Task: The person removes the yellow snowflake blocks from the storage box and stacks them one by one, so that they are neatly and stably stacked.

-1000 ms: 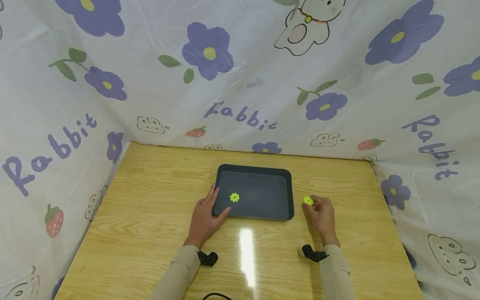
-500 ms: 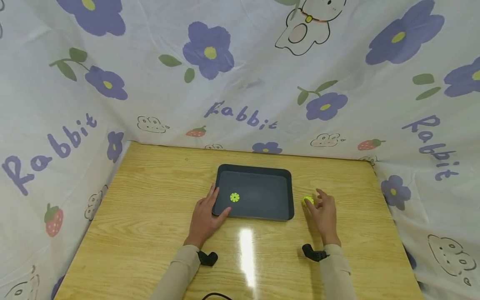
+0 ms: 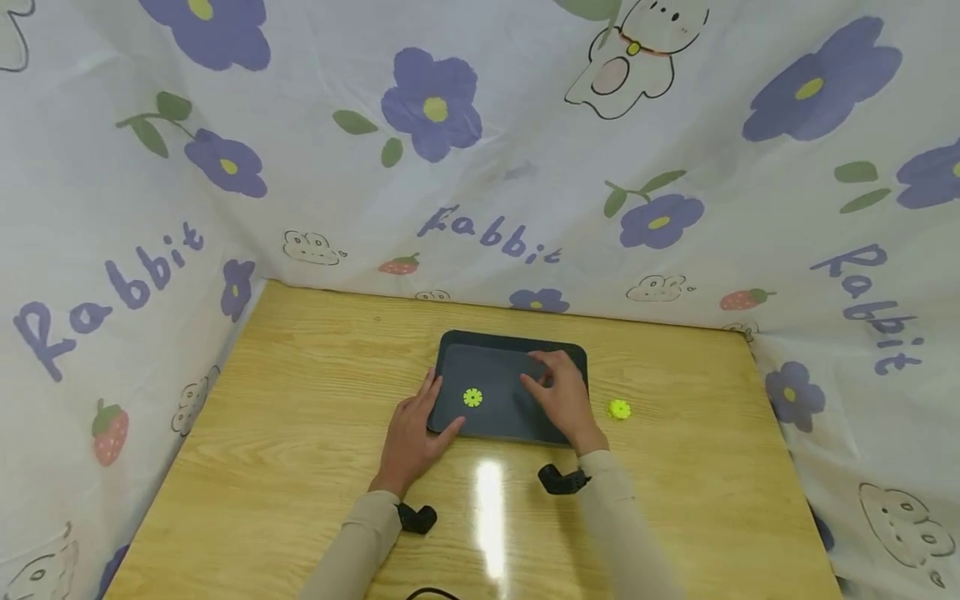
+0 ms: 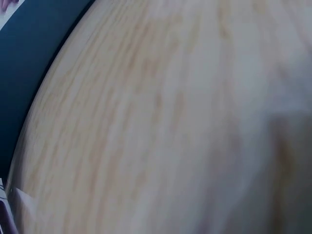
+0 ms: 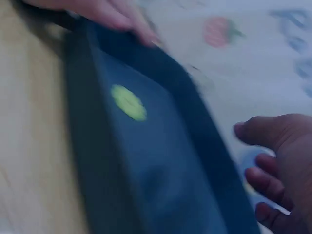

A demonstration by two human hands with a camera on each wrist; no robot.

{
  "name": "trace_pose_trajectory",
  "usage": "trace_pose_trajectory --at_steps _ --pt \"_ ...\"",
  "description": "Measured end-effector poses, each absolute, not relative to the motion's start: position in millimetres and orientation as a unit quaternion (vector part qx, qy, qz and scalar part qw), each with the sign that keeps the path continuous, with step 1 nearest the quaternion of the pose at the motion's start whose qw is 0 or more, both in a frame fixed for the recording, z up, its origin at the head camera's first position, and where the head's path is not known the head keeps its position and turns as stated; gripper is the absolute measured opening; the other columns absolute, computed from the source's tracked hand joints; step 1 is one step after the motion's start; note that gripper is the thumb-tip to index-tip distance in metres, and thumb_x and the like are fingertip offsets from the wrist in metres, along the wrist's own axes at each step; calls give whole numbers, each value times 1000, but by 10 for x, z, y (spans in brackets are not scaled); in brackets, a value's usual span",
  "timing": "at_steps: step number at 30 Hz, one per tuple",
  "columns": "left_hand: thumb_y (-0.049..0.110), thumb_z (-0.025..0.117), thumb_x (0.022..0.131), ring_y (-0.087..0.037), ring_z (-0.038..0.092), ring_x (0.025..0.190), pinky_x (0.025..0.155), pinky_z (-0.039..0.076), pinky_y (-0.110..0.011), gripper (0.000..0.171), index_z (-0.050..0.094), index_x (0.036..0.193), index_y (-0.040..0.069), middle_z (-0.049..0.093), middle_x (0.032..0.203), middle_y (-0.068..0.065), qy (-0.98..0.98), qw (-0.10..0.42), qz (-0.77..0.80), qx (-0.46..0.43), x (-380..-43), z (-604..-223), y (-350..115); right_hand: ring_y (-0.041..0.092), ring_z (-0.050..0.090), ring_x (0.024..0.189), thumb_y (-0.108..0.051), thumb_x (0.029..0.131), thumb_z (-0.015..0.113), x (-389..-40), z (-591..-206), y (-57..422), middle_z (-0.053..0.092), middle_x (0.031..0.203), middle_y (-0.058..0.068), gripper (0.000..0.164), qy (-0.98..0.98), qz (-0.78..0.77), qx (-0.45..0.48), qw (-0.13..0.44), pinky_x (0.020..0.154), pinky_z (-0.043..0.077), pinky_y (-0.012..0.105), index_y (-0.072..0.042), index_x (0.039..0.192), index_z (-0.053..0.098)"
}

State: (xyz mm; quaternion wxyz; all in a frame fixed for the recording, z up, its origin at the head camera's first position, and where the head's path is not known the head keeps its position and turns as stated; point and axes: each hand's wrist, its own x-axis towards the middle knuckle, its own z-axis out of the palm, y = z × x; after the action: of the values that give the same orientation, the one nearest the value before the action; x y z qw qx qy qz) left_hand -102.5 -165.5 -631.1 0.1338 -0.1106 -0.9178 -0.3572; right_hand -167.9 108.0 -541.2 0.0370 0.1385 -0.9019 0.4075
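Note:
A dark grey rectangular tray (image 3: pixel 510 427) lies on the wooden table. Inside it, toward the left, is a yellow-green notched disc (image 3: pixel 472 397). My left hand (image 3: pixel 412 433) rests on the tray's left edge, fingers along the side and thumb over the front rim. Above the tray's right half is my right hand (image 3: pixel 564 400), thumb and fingers apart with nothing between them. In the right wrist view its fingers (image 5: pixel 265 180) are spread over the tray. More yellow-green notched pieces (image 3: pixel 619 409) sit together on the table right of the tray.
White fabric walls (image 3: pixel 495 183) with printed flowers stand around the table (image 3: pixel 315 400) at the back and both sides. A black cable (image 3: pixel 431 592) shows at the front edge. Each wrist wears a black camera (image 3: pixel 416 518).
My right hand has let go of the yellow-green pieces on the right and moved left over the tray. The left hand stays on the tray edge. The head view has shifted slightly.

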Motion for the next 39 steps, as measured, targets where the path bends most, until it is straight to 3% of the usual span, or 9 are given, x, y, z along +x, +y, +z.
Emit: trace_pose_trajectory --at_steps 6,9,18,39 --pt "56 66 98 -34 53 137 113 39 -54 83 39 161 9 27 170 -3 -918 128 -357 -114 -1026 -6307 -1664 14 57 77 -15 94 79 -1659 -5598 587 63 105 12 40 -911 354 199 -71 65 52 30 -1 130 70" --pt "54 67 97 -35 54 135 111 41 -55 82 40 160 9 30 169 -6 -918 143 -352 -118 -1027 -6307 -1685 14 58 78 -15 93 80 -1670 -5655 439 63 105 11 41 -912 341 206 -95 67 53 30 -2 130 70" --pt "52 69 97 -33 58 132 110 43 -54 81 42 159 6 31 168 -7 -915 160 -346 -132 -1039 -6299 -1673 18 59 83 -20 92 82 -1681 -5756 351 63 107 10 37 -923 318 197 -93 72 54 36 -5 125 75" --pt "49 72 96 -36 56 133 110 43 -55 82 40 160 7 31 168 -8 -919 148 -346 -122 -1023 -6294 -1673 17 63 87 -14 91 82 -1701 -5760 351 69 102 5 34 -908 328 245 -93 73 55 33 -8 124 74"
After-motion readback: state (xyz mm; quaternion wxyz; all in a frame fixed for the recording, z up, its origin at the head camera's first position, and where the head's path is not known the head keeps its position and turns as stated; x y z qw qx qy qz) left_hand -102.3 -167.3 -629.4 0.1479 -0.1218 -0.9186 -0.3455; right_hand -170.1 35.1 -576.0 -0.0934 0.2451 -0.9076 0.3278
